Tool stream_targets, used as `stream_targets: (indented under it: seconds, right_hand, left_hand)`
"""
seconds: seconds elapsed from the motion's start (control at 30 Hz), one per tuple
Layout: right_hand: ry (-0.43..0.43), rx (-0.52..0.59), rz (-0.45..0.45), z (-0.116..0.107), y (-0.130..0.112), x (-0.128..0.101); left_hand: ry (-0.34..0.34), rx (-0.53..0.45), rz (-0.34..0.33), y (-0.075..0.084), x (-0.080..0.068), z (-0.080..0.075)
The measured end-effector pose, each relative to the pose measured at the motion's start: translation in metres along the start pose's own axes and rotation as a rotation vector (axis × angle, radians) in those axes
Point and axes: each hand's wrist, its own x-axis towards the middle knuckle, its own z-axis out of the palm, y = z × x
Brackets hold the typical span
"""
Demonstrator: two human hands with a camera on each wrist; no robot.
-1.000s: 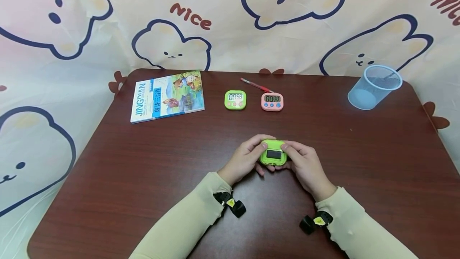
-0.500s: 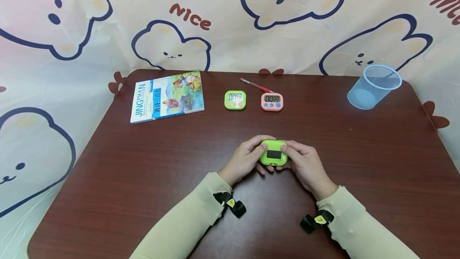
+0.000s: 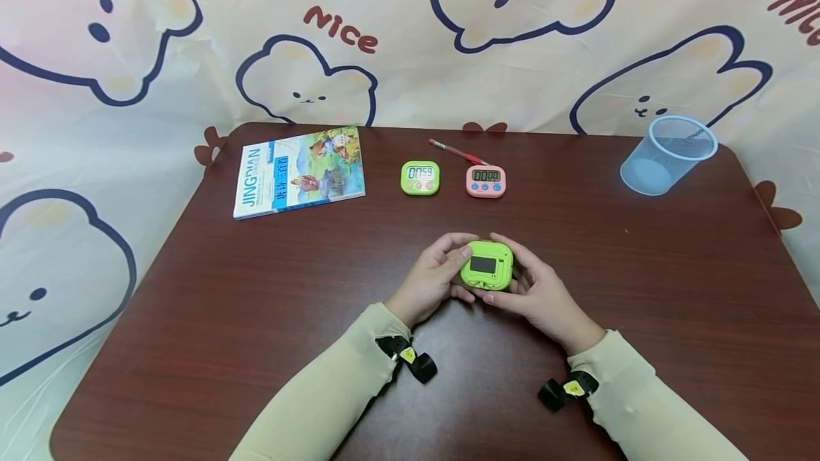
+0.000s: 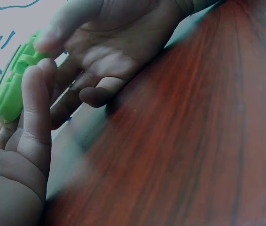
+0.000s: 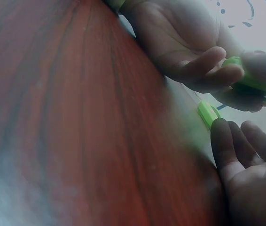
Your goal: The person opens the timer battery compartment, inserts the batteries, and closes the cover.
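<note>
The table [image 3: 256, 319] is dark reddish-brown wood with rounded corners; a cloth backdrop [image 3: 410, 27] printed with cartoon animals hangs behind its far edge. A book [image 3: 299, 171] lies flat near the far-left corner. A translucent blue cup [image 3: 668, 154] stands tilted near the far-right corner.

Both hands meet just in front of the table's centre. The left hand [image 3: 435, 282] has its fingers curled round the left side of the green timer [image 3: 487, 265], thumb at the upper left corner. The right hand [image 3: 537, 292] cups the timer from the right and below, fingers curled along its right edge. The timer is held just above the table surface, tilted, with its dark screen facing up. The left wrist view shows its ribbed green edge [image 4: 13, 80] between the fingers of both hands.

Near the middle of the far edge, a second green timer [image 3: 420, 178] and a pink timer [image 3: 485, 181] sit side by side, apart. A red pen [image 3: 458, 151] lies just behind them, its tip touching the pink timer's top edge.
</note>
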Motion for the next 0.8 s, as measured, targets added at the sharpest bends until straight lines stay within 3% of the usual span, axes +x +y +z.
stream_targets:
  seconds: [0.3,0.53,0.8]
  right_hand:
    - [0.03,-0.07,-0.065,0.0014,0.0019,0.0007]
    - [0.105,-0.177,-0.124,-0.0001,0.0041,-0.001]
    - [0.101,-0.266,-0.163,-0.0002,0.0041,-0.0006]
  left_hand:
    - [0.046,0.036,0.028,-0.0019,0.001,0.002]
    - [0.028,0.106,0.091,-0.0039,0.003,0.0022]
    - [-0.005,0.219,0.012,0.0016,-0.0004,0.0029]
